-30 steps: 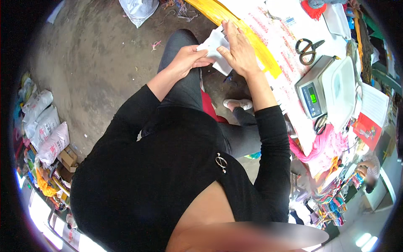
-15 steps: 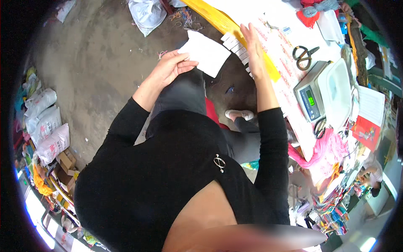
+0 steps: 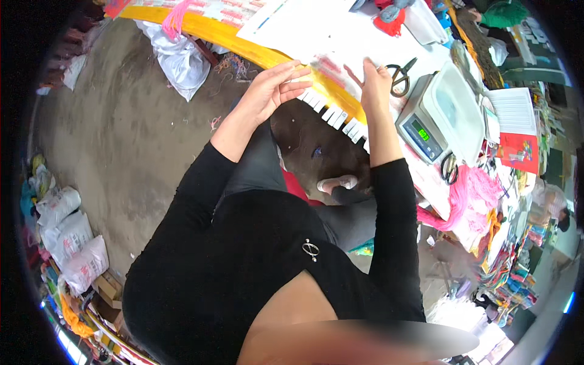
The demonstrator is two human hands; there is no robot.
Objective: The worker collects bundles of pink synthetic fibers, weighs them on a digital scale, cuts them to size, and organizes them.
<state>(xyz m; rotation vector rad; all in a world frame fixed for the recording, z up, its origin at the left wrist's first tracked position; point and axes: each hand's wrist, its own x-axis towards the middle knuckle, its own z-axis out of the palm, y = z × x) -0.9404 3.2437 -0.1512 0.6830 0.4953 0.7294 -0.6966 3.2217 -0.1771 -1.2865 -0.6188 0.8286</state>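
Observation:
My left hand (image 3: 272, 92) is over the yellow table edge (image 3: 243, 47), its fingers stretched out and slightly apart, with nothing visible in them. Over the white tabletop, my right hand (image 3: 375, 88) is raised with thumb and index finger apart and the other fingers partly curled; I see nothing held there. The white paper cannot be told apart from the bright table surface. Several small white labels (image 3: 334, 115) line the table edge between my hands. Just right of my right hand lie black-handled scissors (image 3: 399, 80), close to a digital scale (image 3: 420, 134) with a clear tray (image 3: 459, 109).
Pink yarn (image 3: 474, 191) and a second pair of scissors (image 3: 449, 169) lie near the scale. Beyond are a red booklet (image 3: 518, 152) and red and grey yarn (image 3: 389, 21). White sacks (image 3: 85, 264) stand on the floor (image 3: 140, 140) at left, another sack (image 3: 179, 64) by the table.
The white paper that my left hand held is no longer visible in it. My left hand has moved up to the table edge, and my right hand's fingers have partly curled. The view has shifted.

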